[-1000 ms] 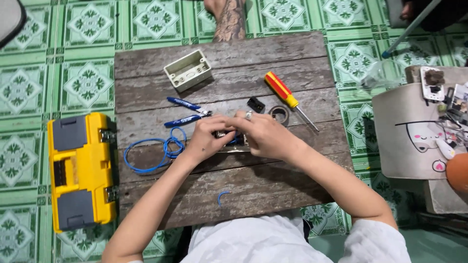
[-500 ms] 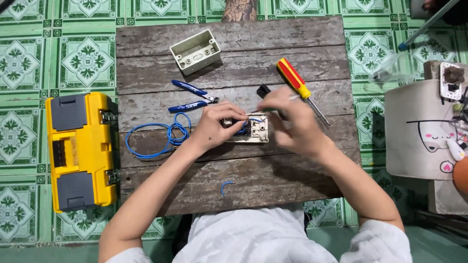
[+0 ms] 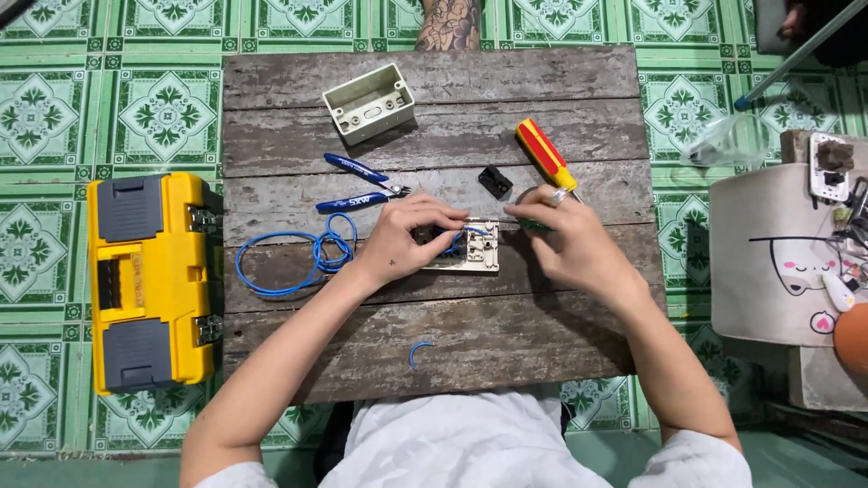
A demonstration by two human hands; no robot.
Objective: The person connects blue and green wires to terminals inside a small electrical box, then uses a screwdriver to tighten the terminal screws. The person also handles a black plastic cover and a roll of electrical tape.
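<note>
Head view: both hands' fingers still pinch blue wire (image 3: 455, 240) at switch plate (image 3: 470, 254); framing shifted.

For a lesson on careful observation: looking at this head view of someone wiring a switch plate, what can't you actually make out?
Head view only:
- Left part of the cream switch plate: covered by the left hand.
- Where the blue wire ends: hidden under the fingers.
- Anything in the right hand: its grip is hidden by its own back.
- Screwdriver tip: behind the right hand.
- Plate terminals: too small.
</note>
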